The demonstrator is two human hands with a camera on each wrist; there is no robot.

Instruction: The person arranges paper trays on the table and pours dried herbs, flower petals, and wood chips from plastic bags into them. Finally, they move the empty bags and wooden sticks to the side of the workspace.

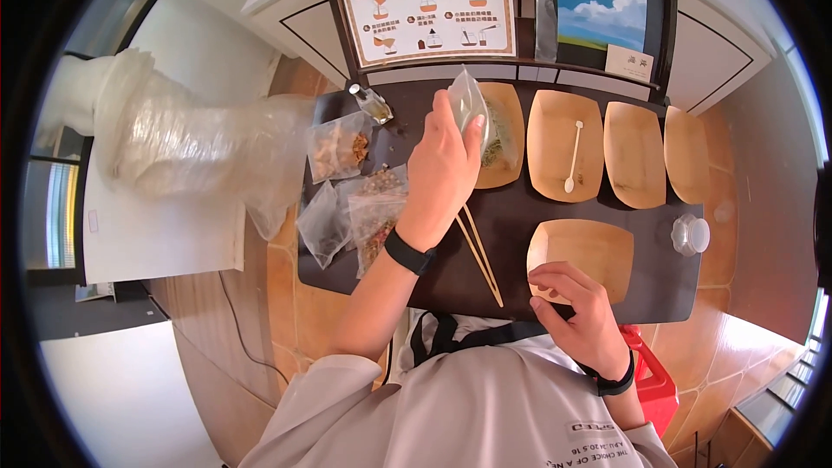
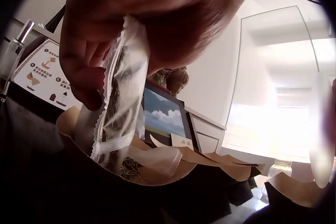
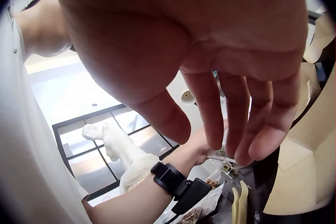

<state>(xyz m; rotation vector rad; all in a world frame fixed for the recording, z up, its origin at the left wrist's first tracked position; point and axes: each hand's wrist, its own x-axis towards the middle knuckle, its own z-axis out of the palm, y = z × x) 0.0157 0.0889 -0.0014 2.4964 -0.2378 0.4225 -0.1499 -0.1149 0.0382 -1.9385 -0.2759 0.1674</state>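
Observation:
My left hand point(image 1: 440, 165) grips a clear plastic bag point(image 1: 470, 108), tilted over the leftmost brown paper tray point(image 1: 510, 104). In the left wrist view the bag point(image 2: 123, 87) has a crimped edge and holds dried herbs. Some loose green dried herb point(image 2: 131, 169) lies in that tray beneath it. My right hand point(image 1: 579, 303) hovers at the near-left rim of the front paper tray point(image 1: 607, 243), fingers loosely bent with nothing in them. The right wrist view shows its relaxed fingers point(image 3: 239, 119). Wooden chopsticks point(image 1: 479, 256) lie below my left wrist.
Three more paper trays line the back right, one holding a small white spoon point(image 1: 574, 156). Bags of dried flowers point(image 1: 338, 147) and a small glass bottle point(image 1: 371, 104) sit at left. A glass jar point(image 1: 690, 234) stands at the right edge; an instruction board point(image 1: 429, 9) stands behind.

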